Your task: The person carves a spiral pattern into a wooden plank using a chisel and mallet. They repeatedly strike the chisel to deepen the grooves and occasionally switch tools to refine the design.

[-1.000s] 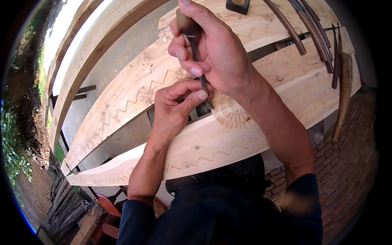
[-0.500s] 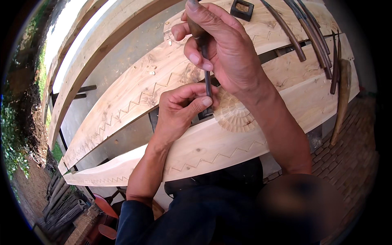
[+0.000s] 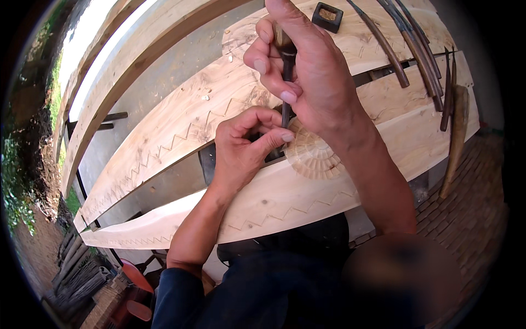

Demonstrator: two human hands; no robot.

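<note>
Pale wood spreads before you: a near board (image 3: 263, 207) scored with zigzags, a far board (image 3: 189, 123) across the gap. Your right hand (image 3: 315, 79) grips the chisel (image 3: 284, 41) by its handle; your left hand (image 3: 244, 145) pinches its shaft low down, by the carved rosette's (image 3: 316, 156) left edge. A black box (image 3: 327, 17) sits on the far board, tools (image 3: 418, 60) lie rightward, brick floor (image 3: 471, 186) shows beyond; logs (image 3: 79, 279) lie lower left, curved beams (image 3: 129, 68) upper left.

Carving tools (image 3: 384, 46) and carved planks (image 3: 263, 211) show a woodworking workshop.
</note>
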